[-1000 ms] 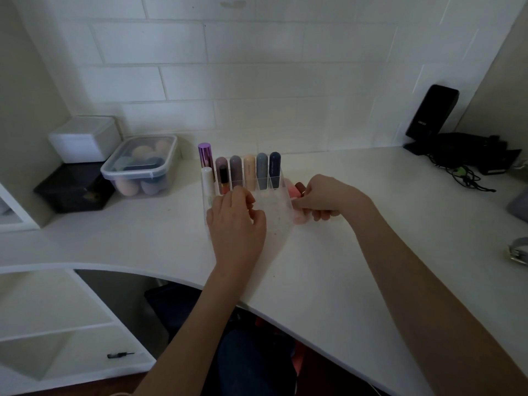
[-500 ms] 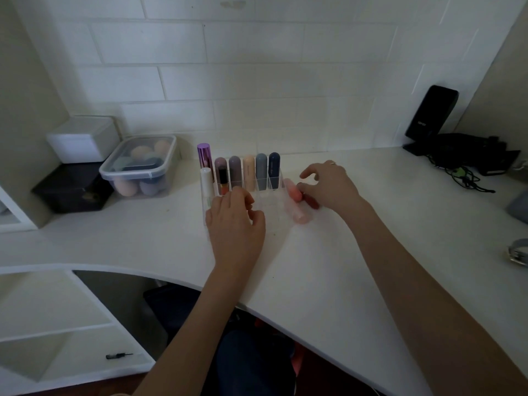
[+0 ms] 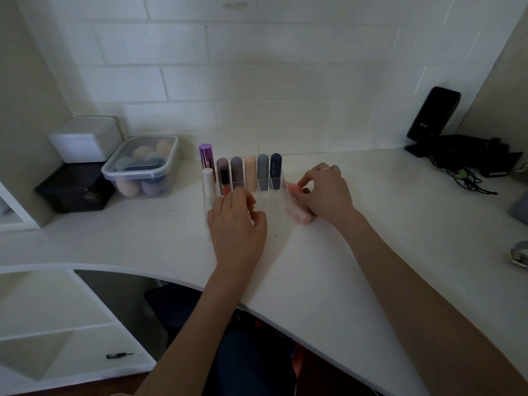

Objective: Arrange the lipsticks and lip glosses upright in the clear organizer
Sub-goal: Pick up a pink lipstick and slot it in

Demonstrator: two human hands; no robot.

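Lipsticks (image 3: pixel 251 174) standing upright in the clear organizer (image 3: pixel 274 200)

Left hand (image 3: pixel 237 224) is bracing the organizer, grip resting loosely; right hand (image 3: pixel 325 192) is pinching a pink tube (image 3: pixel 300 211) beside it.

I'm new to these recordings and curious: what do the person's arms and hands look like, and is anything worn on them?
Both forearms are bare as far as the picture shows, with no sleeves, gloves or watch. The left hand shows no jewellery. The right hand wears a thin ring on one finger. The nails look short and unpainted, though the dim light makes that hard to confirm.
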